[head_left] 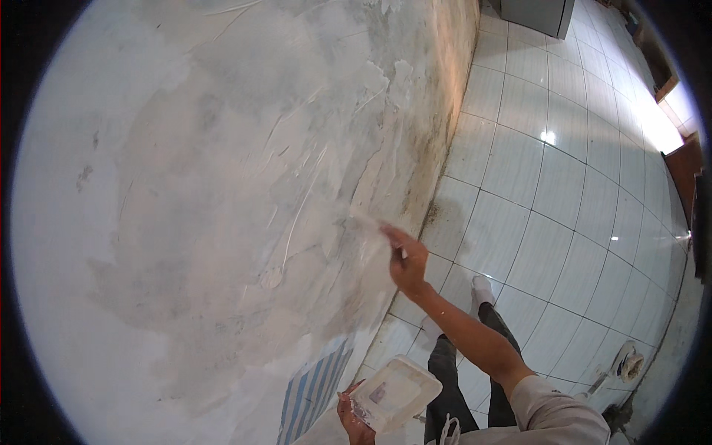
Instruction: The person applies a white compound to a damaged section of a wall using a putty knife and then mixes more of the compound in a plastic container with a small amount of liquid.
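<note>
My right hand is closed around a pale, flat putty spreader, which is blurred by motion. The spreader's far end is at or close to the wall, low down near the floor; contact cannot be made out. Patchy grey and white filler covers the wall, with raised ridges and smeared streaks. Down by my body, my left hand grips a white rectangular plastic tub by its left side. Whitish residue coats the inside of the tub, and specks of it mark my left fingers.
Light tiled floor runs along the wall's dirty base, and my feet stand on it. A blue-and-white striped piece is against the wall near the tub. A grey cabinet stands at the far end. A roundish object lies at the right.
</note>
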The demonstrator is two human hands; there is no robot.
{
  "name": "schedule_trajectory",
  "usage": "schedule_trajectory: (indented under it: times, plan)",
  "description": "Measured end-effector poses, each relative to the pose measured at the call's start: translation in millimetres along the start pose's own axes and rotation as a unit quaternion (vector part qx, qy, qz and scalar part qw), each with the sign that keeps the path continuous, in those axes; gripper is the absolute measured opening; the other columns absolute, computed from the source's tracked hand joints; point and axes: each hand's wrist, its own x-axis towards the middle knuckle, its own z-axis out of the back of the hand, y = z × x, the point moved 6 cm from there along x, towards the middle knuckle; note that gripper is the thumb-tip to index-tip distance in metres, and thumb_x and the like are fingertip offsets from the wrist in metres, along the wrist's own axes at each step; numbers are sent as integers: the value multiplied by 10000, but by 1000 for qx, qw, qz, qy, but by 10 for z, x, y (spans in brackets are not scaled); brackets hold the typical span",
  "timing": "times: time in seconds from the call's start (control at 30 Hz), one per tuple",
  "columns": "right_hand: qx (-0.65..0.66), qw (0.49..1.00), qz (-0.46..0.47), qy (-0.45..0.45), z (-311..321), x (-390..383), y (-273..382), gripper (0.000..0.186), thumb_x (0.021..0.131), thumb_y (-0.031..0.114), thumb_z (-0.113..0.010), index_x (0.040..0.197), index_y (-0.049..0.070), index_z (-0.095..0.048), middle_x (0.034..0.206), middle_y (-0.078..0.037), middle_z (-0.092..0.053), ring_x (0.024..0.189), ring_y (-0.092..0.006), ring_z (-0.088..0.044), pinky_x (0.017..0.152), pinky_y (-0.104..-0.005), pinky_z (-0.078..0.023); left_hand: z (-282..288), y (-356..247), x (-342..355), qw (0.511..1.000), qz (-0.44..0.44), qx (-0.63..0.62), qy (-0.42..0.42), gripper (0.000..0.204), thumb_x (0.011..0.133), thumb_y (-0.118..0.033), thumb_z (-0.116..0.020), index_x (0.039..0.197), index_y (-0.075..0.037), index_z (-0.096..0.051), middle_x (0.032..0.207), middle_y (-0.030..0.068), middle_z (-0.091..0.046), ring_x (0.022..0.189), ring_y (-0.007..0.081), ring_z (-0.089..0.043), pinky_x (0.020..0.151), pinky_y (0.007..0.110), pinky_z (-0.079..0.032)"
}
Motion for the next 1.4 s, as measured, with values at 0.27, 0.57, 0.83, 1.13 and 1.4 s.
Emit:
schedule_trajectory:
  times: [0.27, 0.57, 0.83, 1.13, 1.4]
  plan:
    - [-6, 988, -21, -152, 69, 260, -663, 431, 836, -140, -490, 1205, 57, -597, 914, -163, -675, 686, -128, -577, 626, -225, -434, 548, 229, 201, 994, 44, -95, 24, 594, 902, -494, -542, 1138, 52, -539, 1058, 213, -627, 979, 364, -634, 868, 525, -519]
    - [68, 984, -159, -44, -349, -470, 30, 380, 855, -156, -462, 1185, -10, -578, 1051, -65, -659, 933, -67, -562, 792, -191, -411, 519, -47, 195, 997, 13, -22, 72, 575, 917, -476, -538, 1130, 59, -540, 1051, 203, -629, 966, 343, -636, 858, 493, -530]
    - [179, 963, -172, -107, -292, -724, 237, 347, 854, -144, -479, 1165, -33, -587, 1018, -59, -647, 903, -88, -576, 809, -220, -459, 389, -438, 119, 994, -39, 26, 103, 534, 946, -421, -530, 1091, 90, -577, 1049, 213, -637, 937, 333, -647, 856, 482, -540]
    - [-17, 980, -135, -146, -348, -352, 500, 397, 859, -96, -472, 1236, 1, -548, 957, -178, -671, 902, -194, -647, 826, -272, -470, 556, -738, -58, 991, -41, -18, 124, 505, 968, -376, -513, 1072, 111, -596, 1076, 231, -640, 948, 328, -655, 871, 480, -545]
    - [73, 981, -173, -51, -473, -781, 862, 365, 860, -113, -448, 1193, -11, -557, 1019, -60, -651, 946, -126, -613, 825, -262, -477, 529, -971, -190, 987, -28, -55, 148, 482, 964, -368, -525, 1054, 98, -613, 1100, 239, -634, 978, 339, -648, 893, 507, -535]
